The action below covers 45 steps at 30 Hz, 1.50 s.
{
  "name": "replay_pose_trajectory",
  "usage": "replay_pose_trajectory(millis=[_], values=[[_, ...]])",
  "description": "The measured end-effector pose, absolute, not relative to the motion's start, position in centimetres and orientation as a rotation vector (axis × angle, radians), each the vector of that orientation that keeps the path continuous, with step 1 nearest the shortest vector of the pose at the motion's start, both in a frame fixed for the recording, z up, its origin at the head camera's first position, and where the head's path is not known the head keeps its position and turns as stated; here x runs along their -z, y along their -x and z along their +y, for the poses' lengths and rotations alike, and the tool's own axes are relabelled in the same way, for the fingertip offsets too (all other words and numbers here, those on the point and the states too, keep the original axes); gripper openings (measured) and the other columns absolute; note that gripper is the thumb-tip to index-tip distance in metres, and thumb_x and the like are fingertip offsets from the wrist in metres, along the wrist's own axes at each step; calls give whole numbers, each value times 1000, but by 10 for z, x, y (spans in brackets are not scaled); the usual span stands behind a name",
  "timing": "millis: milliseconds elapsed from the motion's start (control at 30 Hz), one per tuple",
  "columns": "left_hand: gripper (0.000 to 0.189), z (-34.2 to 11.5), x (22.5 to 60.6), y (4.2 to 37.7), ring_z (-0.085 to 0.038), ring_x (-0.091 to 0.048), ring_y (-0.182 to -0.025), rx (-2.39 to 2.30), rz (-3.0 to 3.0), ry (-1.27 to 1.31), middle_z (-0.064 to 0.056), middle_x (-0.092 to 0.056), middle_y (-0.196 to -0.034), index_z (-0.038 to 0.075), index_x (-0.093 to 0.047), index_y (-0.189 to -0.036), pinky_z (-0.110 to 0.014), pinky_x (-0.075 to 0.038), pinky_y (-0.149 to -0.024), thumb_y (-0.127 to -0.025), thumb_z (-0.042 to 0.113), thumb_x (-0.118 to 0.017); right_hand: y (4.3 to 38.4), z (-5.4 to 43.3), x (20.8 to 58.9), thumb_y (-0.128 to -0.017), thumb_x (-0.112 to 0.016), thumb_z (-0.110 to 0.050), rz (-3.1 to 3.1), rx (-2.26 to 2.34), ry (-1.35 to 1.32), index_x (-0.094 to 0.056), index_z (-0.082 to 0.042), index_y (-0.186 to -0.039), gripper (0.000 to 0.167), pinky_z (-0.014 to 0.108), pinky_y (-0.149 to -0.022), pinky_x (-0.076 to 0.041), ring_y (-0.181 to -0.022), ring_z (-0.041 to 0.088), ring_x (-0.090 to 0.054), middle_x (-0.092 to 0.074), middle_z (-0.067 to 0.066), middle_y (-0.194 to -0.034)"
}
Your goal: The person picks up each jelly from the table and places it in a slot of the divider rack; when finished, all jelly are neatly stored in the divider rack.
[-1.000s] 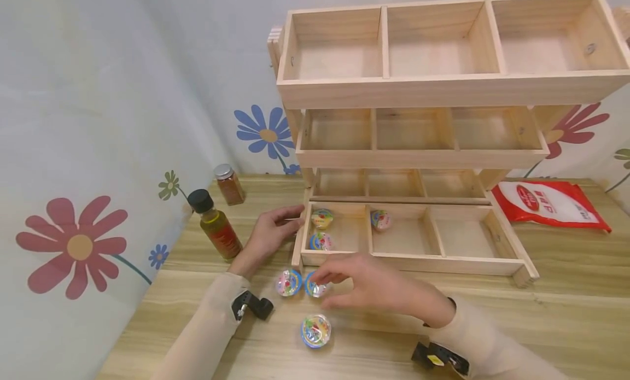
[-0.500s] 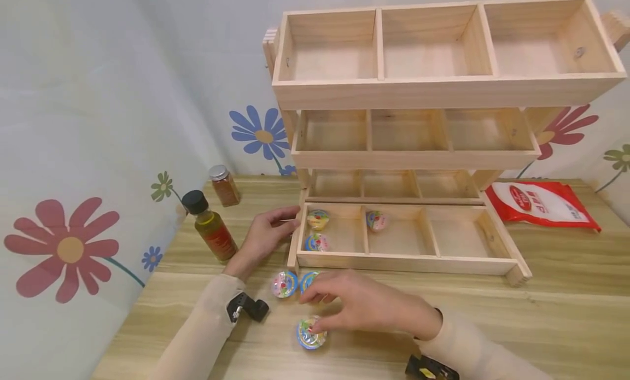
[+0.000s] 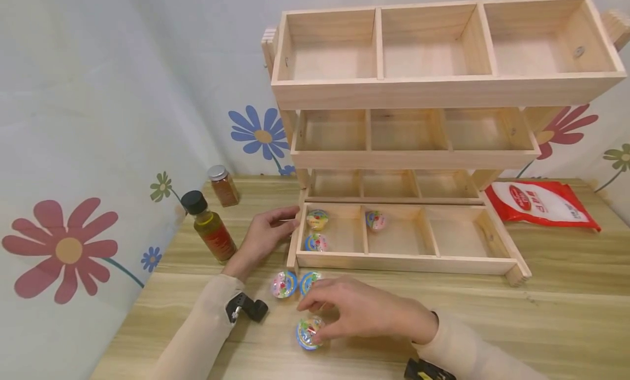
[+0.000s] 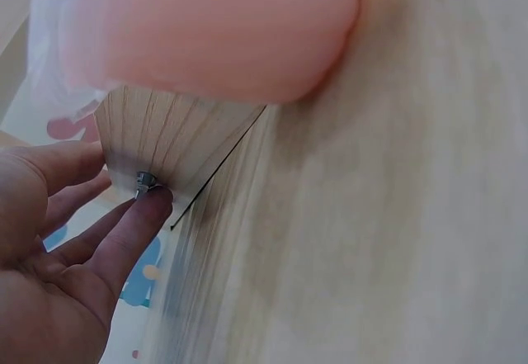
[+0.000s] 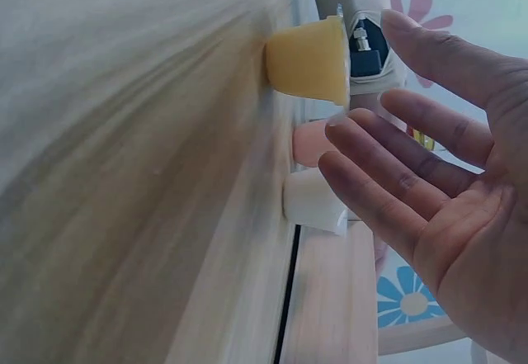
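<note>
My left hand [image 3: 264,237] rests its fingertips on the left side of the wooden shelf [image 3: 413,264]; in the left wrist view a fingertip lies by a bolt [image 4: 145,182]. My right hand [image 3: 361,309] hovers over the table, fingers apart, around the lid of the yellow jelly cup [image 5: 307,60]. Its thumb tip overlaps that lid in the head view. Just behind, a pink jelly cup [image 3: 284,285] and a white jelly cup [image 5: 313,200] stand side by side before the shelf. The lowest tray holds two jelly cups [image 3: 316,220] on the left and one jelly cup [image 3: 376,220] in the middle compartment.
An oil bottle [image 3: 214,232] stands close to the left forearm, with a spice jar [image 3: 223,187] behind it. A red and white bag [image 3: 543,205] lies right of the shelf. Upper trays [image 3: 443,93] rise above the lowest one. A patterned cloth [image 3: 123,123] hangs behind.
My right hand has moved from over the white jelly cup toward me, to the yellow jelly cup. My left hand has stayed at the shelf side. The view has shifted slightly.
</note>
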<state>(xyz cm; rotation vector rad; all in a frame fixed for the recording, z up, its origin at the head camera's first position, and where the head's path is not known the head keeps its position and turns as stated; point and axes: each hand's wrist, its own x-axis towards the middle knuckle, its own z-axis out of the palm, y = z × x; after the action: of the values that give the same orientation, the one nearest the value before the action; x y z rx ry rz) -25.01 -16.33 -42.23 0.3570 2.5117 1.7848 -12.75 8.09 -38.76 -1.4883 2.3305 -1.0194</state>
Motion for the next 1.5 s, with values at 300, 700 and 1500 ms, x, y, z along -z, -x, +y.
replay_pose_trajectory(millis=[300,700,1500], values=[[40,-163,423,252,-33,-68,-122,-1792,2496,-365,-21,-69,-135,-3,-67,-140,-28,-58,-95,-103,12,-72,126,79,394,-89,-89,-26,2331,932,1491,-73,-8,-123,42,14,-93,-49,-99,1,-58,-70,-6,-113],[40,-164,423,252,-33,-68,-122,-1775,2517,-355,-20,-69,-135,-2,-67,-140,-26,-57,-94,-103,13,-72,124,77,398,-90,-88,-23,2345,887,1490,-73,-11,-125,40,16,-98,-47,-107,-2,-59,-70,-7,-118],[40,-164,424,252,-34,-68,-122,-1803,2480,-361,-21,-69,-136,-3,-67,-140,-26,-58,-93,-103,12,-72,126,84,386,-91,-86,-20,2343,948,1451,-72,-11,-125,37,17,-90,-51,-98,0,-57,-65,-11,-110]])
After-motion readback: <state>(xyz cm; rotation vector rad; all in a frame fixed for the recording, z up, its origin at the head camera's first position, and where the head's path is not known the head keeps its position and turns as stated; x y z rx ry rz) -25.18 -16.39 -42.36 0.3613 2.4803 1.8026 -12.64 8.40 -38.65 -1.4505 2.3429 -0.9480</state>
